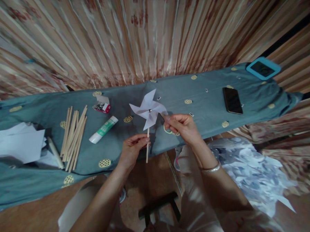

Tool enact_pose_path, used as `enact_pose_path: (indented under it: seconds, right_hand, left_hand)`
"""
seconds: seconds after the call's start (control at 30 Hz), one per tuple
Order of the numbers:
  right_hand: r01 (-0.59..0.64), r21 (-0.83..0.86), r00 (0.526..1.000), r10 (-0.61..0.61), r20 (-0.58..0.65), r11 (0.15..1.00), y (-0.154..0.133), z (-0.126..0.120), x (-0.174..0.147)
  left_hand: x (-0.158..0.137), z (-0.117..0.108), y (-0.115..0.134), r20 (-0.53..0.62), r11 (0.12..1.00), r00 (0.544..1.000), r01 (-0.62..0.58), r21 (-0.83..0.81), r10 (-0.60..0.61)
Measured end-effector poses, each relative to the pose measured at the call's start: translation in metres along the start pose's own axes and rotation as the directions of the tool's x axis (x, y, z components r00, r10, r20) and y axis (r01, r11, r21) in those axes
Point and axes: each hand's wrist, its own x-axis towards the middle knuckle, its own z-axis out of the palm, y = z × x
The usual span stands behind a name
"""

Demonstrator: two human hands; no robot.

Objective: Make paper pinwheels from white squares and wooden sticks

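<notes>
A white paper pinwheel [145, 111] with a shiny pin at its centre stands out in front of me on a thin wooden stick [147, 154]. My left hand [132, 148] is closed around that stick, pinching it between thumb and fingers below the blades. At the pinwheel's right side, my right hand [183, 126] is closed in a pinch at the tip of one blade. Part of that fingertip is hidden behind the paper. Left of the pinwheel lie a green and white glue stick [103, 129] and a small opened box of metal pins [102, 106].
Several wooden sticks [74, 137] lie beside a pen-like tool [55, 152] and white paper sheets [18, 140]. On the cloth-covered table [207, 116] rest a phone [232, 100] and a blue-framed device [263, 68]. A heap of white paper pieces [251, 169] sits below right; curtains [151, 43] hang behind.
</notes>
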Motion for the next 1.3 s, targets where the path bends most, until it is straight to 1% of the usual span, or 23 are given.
enact_pose_path:
  seconds: [0.03,0.1,0.13,0.2,0.27,0.3,0.43,0.5,0.7,0.87,1.03,1.3]
  right_hand:
    - [0.005,0.018,1.0,-0.005,-0.007,1.0,0.001,-0.003,0.0]
    - [0.043,0.048,0.995,-0.038,-0.095,0.998,0.002,-0.008,0.002]
    - [0.072,0.054,0.984,-0.062,-0.166,0.996,0.002,-0.01,0.003]
    - [0.128,0.041,0.946,-0.11,-0.306,0.991,0.003,-0.012,0.007]
    - [0.156,0.012,0.915,-0.14,-0.378,0.988,0.005,-0.012,0.01]
    - [0.154,0.002,0.915,-0.142,-0.378,0.988,0.006,-0.012,0.012]
    - [0.087,-0.005,0.954,-0.085,-0.288,0.996,0.012,-0.006,0.015]
    - [0.068,-0.01,0.962,-0.068,-0.266,0.998,0.015,-0.004,0.016]
    - [0.033,0.033,0.97,-0.024,-0.242,0.999,0.016,0.002,0.015]
    - [-0.001,0.014,0.973,0.005,-0.229,1.0,0.013,0.006,0.013]
    - [-0.009,0.043,0.982,0.017,-0.189,0.999,0.012,0.01,0.01]
    - [-0.063,0.075,0.991,0.071,-0.114,0.995,0.008,0.016,0.007]
  left_hand:
    - [0.0,0.0,0.0,-0.004,1.0,1.0,-0.001,-0.003,0.001]
    - [0.0,0.0,0.001,-0.008,1.0,1.0,-0.003,0.002,0.003]
    - [0.0,0.0,0.001,-0.007,1.0,1.0,-0.005,0.009,0.005]
    - [-0.001,0.001,0.001,0.0,1.0,1.0,-0.011,0.026,0.011]
    - [-0.001,0.001,0.001,0.011,0.999,1.0,-0.012,0.04,0.011]
    - [-0.002,0.001,0.001,0.018,0.999,1.0,-0.009,0.043,0.008]
    - [-0.004,0.003,0.001,0.029,0.999,1.0,0.001,0.04,-0.002]
    - [-0.004,0.003,0.002,0.024,0.999,1.0,0.001,0.037,-0.002]
    - [-0.003,-0.001,0.002,0.019,0.999,1.0,-0.019,0.043,0.018]
    - [-0.002,-0.001,0.001,0.005,0.999,1.0,-0.022,0.042,0.022]
    - [-0.001,0.0,0.001,-0.015,0.999,0.999,-0.028,0.042,0.028]
    - [0.0,0.001,0.001,-0.022,0.998,0.999,-0.048,0.036,0.049]
